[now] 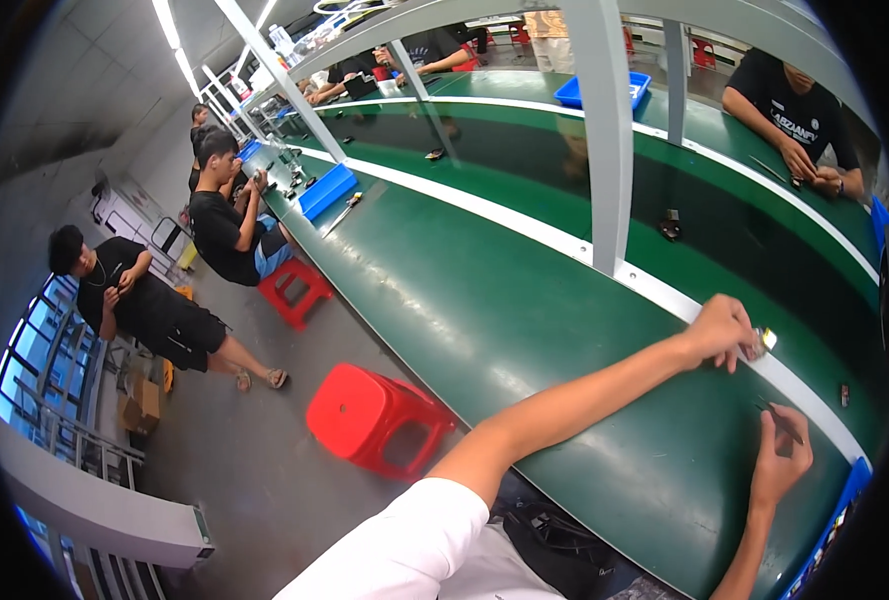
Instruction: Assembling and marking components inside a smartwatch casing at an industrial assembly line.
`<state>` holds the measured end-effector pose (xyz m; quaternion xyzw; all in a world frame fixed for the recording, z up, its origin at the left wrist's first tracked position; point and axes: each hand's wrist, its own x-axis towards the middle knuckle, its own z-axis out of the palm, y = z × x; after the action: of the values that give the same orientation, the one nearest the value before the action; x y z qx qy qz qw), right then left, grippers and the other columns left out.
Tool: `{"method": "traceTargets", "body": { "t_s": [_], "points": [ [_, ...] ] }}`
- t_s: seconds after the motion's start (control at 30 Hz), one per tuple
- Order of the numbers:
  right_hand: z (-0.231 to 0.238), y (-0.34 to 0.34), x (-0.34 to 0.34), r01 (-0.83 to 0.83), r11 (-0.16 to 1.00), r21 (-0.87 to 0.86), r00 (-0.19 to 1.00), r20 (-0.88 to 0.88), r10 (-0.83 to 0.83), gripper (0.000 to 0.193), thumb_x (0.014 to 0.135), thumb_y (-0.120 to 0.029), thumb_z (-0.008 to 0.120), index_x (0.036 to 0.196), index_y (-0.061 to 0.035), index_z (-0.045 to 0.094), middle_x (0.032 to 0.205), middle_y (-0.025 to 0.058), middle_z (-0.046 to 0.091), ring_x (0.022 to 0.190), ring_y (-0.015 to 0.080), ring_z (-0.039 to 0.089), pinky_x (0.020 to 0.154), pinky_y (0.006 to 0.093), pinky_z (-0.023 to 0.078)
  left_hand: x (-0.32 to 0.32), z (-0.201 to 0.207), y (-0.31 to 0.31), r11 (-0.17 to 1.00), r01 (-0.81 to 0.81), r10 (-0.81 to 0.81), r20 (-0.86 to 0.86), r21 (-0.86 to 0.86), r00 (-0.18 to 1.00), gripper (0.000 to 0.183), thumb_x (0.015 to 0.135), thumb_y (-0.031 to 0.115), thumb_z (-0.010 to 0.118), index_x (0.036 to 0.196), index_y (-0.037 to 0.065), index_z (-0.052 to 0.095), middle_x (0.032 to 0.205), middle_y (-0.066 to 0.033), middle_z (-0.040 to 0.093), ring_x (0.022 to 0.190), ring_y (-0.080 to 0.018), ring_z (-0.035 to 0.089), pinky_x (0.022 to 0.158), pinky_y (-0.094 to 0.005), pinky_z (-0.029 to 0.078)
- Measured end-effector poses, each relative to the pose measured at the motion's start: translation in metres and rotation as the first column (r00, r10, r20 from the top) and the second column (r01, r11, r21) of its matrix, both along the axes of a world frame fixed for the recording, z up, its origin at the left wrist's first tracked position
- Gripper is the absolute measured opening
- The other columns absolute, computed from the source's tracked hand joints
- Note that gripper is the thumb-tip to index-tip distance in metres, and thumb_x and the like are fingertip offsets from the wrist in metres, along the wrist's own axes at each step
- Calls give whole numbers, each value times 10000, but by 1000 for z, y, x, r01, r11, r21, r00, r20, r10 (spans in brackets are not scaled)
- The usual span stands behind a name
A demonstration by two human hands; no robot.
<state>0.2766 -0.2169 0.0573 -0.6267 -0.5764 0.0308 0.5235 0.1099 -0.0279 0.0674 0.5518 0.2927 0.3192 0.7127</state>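
Our left hand (719, 332): fingers clamped on one small part (762, 343), at the white strip (804, 396). Our right hand (784, 458): fingers together on one dark tool (786, 428), over the green bench (644, 440).

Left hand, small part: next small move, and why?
Probably draw the small part in over the green bench: the left hand has it out by the white rail, while the right hand holds a thin dark tool over that bench.
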Motion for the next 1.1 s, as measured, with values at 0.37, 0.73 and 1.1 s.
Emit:
{"method": "traceTargets", "body": {
  "t_s": [0.37, 0.73, 1.1],
  "points": [
    [-8, 3, 14, 96, 989, -108, 983, -148, -112, 116, 929, -39, 744, 1040, -14, 719, 982, -9, 690, 684, 24, 479, 601, 190, 366, 2, -2, -47, 996, 80, -82, 54, 31, 995, 160, 955, 34, 622, 955, -122, 658, 772, -165, 713, 479, -192, 668, 357, -276, 469],
    [-19, 12, 20, 100, 988, -115, 965, -231, -124, 143, 932, -49, 750, 1062, -22, 696, 877, -29, 647, 606, -7, 436, 514, 173, 285, -3, -9, -45, 995, 78, -83, 77, 59, 994, 197, 988, 57, 629, 1032, -131, 670, 753, -133, 697, 484, -157, 652, 377, -271, 461],
    [7, 18, 12, 73, 985, -158, 850, -506, -144, 152, 875, -67, 816, 975, -31, 708, 633, -77, 515, 505, 1, 384, 452, 213, 251, -10, -1, -36, 982, 186, -186, -5, 21, 982, 398, 958, 85, 722, 1269, -138, 616, 924, -181, 752, 627, -186, 707, 525, -274, 563]
  ]
}}
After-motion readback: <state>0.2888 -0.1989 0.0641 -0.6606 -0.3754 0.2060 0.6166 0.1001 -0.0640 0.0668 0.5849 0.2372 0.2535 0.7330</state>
